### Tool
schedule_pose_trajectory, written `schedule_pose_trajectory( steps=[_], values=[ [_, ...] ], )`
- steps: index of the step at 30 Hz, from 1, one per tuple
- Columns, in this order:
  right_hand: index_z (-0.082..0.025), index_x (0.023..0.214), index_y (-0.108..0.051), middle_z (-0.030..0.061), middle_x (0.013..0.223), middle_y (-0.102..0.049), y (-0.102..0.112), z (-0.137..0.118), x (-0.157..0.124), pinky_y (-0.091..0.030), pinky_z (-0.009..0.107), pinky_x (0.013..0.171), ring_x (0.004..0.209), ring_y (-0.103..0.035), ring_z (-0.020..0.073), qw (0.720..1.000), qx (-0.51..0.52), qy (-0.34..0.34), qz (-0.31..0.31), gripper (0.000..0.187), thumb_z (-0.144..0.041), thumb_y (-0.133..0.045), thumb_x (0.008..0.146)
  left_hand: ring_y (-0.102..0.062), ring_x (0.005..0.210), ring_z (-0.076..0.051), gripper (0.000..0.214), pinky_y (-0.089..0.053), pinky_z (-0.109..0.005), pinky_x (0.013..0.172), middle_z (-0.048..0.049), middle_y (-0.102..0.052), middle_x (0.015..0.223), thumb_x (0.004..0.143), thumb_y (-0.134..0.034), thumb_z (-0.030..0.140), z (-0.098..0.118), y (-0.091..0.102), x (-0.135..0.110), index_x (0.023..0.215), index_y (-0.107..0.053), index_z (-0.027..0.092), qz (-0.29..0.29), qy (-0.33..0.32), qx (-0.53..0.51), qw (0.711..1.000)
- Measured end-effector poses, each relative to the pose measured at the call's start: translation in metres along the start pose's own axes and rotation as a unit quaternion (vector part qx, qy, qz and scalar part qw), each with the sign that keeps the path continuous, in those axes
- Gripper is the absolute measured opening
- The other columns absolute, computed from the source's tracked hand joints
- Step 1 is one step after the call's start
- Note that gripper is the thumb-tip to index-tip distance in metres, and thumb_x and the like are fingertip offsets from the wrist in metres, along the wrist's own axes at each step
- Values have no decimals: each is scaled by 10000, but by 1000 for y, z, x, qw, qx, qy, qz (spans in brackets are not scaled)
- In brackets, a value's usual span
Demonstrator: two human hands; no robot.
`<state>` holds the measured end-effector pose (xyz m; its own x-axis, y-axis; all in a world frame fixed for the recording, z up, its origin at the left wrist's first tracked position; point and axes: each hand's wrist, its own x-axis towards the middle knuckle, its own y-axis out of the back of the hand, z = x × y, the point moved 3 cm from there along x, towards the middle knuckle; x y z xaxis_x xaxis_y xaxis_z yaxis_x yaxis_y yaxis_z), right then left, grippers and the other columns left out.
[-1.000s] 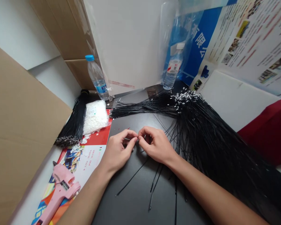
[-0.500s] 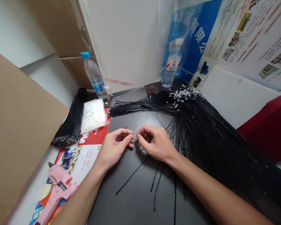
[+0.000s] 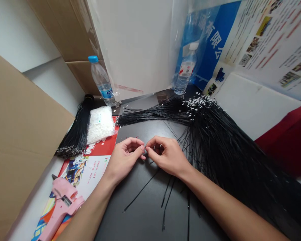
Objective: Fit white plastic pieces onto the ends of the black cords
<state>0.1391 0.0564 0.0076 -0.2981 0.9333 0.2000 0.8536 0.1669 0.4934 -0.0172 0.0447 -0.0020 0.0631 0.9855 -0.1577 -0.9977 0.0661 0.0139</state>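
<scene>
Head view: nearest, loose cords lie on the dark tabletop, with a pink glue gun at left. Beyond them, the left hand and right hand are pinched, fingertips touching. Half a second ago a small gap with a white speck separated them. The right hand clamps a black cord; what the left pinches is too small to tell. Farther back: cord pile, bag of white pieces, blue-capped bottle.
</scene>
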Motion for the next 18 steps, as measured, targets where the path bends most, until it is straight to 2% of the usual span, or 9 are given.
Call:
schedule_pose_trajectory(
  steps=[9,18],
  values=[
    [-157,825,-727,-10,682,-700,-2,-2,-1,-403,177,537,570,-564,73,999,31,-24,-32,121,-166,-606,829,-628,556,-84,174,-511,-214,587,33,-653,714,714,-726,250,2,0,-1,811,-612,160,32,3,-3,999],
    [-151,797,-715,-13,645,-653,0,0,0,-387,188,544,557,-525,72,999,8,-30,-20,127,-178,-600,842,-640,552,-91,199,-517,-224,583,33,-651,728,702,-739,267,3,1,-1,818,-615,163,39,2,2,999]
  ],
)
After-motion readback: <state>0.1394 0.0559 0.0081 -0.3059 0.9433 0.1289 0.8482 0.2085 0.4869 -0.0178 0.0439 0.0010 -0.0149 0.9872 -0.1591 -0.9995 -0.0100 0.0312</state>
